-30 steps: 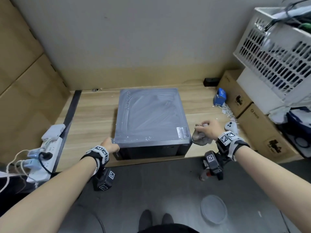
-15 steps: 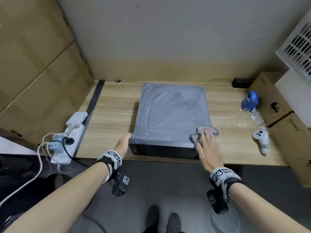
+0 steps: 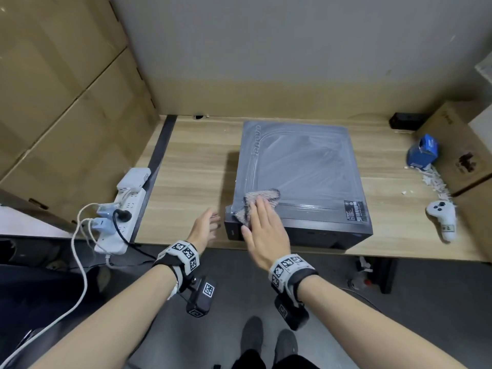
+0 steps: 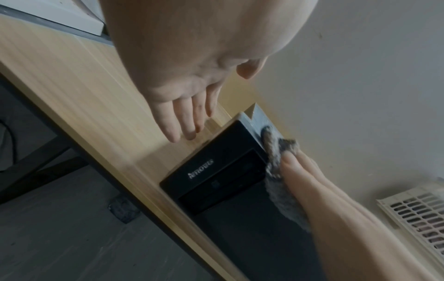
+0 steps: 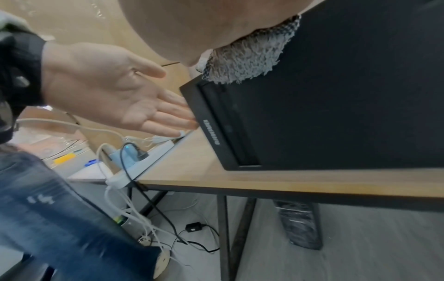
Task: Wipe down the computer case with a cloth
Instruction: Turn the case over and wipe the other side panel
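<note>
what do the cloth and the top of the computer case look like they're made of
cloth: looks like fluffy microfibre or terry, with shaggy grey pile and a stitched edge. computer case top: probably sheet metal under clear plastic film, judging by the glossy wrinkles and streaks; front panel matte black, likely plastic.

Left hand [image 3: 203, 227] held flat, palm turned inward, fingers [image 4: 185, 121] straight and close together, tips just beside the case's near left corner, thumb apart. Right hand [image 3: 266, 233] laid palm down, fingers straight, pressing the cloth [image 3: 259, 202] on the case's top at that same corner. Both forearms bare, wrists strapped with marker bands.
</note>
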Demonstrator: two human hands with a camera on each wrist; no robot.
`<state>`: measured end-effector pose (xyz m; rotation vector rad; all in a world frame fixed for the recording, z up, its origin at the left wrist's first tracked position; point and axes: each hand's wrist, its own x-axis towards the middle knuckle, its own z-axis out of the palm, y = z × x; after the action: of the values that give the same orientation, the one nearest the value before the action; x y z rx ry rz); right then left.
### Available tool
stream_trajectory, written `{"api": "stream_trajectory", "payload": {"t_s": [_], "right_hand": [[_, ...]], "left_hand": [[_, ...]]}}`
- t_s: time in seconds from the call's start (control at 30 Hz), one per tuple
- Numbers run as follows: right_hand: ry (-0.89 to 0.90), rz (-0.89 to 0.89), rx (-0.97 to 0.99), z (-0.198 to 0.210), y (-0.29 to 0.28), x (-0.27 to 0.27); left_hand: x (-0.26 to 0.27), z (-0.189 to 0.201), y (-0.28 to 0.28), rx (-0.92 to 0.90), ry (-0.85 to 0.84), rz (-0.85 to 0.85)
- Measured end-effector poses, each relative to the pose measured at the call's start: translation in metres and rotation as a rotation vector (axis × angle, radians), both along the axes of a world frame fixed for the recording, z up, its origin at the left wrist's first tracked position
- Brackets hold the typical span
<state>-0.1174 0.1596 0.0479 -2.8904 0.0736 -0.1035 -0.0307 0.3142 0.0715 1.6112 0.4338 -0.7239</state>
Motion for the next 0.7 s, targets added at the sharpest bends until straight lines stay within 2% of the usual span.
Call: {"api": "stream_trajectory", "payload": {"t_s": [0.2,0.4,0.5,0.7], "right_hand": [[0.029,0.133,-0.063,0.004,0.032,0.026],[0.024,0.336,-0.13,0.009,0.0,0.027],[0.021,0.298,-0.142,0.014,-0.037,0.008],[0.052,0.107,-0.172,0.019,-0.131,-0.045]], "left_hand": [[0.009,-0.001,0.017,0.048,-0.016,0.036],[0.023,0.004,0.007,0.096,-0.021,0.006],[0.027,0.008,0.001,0.101,-0.036,-0.013],[0.037,0.009,-0.014,0.187,-0.109,-0.065]]}}
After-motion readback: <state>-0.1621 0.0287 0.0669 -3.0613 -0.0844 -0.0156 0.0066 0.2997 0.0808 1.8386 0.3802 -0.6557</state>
